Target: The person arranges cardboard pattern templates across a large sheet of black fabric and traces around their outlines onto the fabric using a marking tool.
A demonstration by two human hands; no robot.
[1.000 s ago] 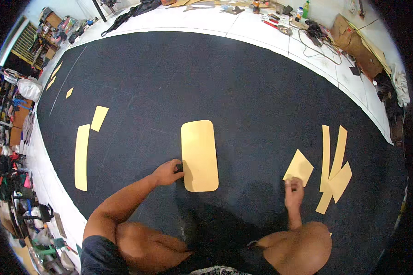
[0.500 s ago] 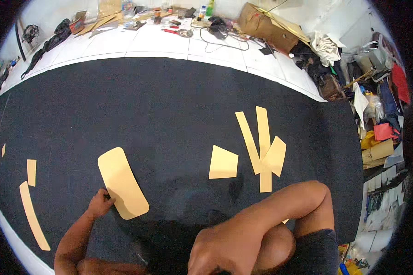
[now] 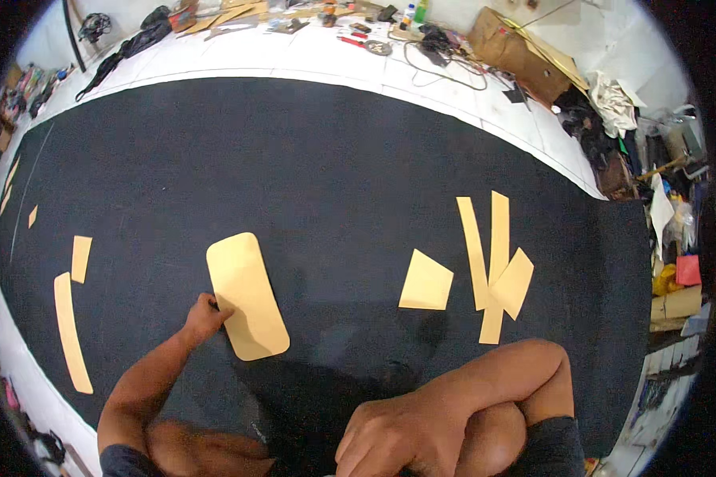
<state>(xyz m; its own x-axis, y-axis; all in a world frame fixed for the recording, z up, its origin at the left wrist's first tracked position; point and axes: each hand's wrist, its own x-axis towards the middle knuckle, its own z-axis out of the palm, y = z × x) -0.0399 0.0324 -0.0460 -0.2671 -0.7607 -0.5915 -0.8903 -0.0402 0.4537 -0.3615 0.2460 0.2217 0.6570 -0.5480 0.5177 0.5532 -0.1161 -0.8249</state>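
Left hand [image 3: 204,316] down on the dark mat [image 3: 310,167], fingers curled in with the fingertips pressing the left edge of the rounded tan template [image 3: 246,296], maybe pinching something small and dark there, too tiny to tell. Right hand [image 3: 390,433] low in the middle of the shot, loosely bunched, resting on a knee [image 3: 492,436], not gripping anything, well apart from the template.

Template itself lying flat on the mat, long rounded rectangle, tilted a bit, just left of center.

Further right on the mat: a four-sided tan piece [image 3: 426,281], then a little pile of long tan strips [image 3: 494,262] crossing each other with a smaller diamond-ish bit on top. Off to the left: a long curved tan strip [image 3: 71,332] near the mat's edge, a short tan rectangle [image 3: 81,258] just above it.

Beyond the mat, white tiled floor [image 3: 310,60] with cables, tools, a cardboard box [image 3: 525,60], general clutter along the far edge and right side.
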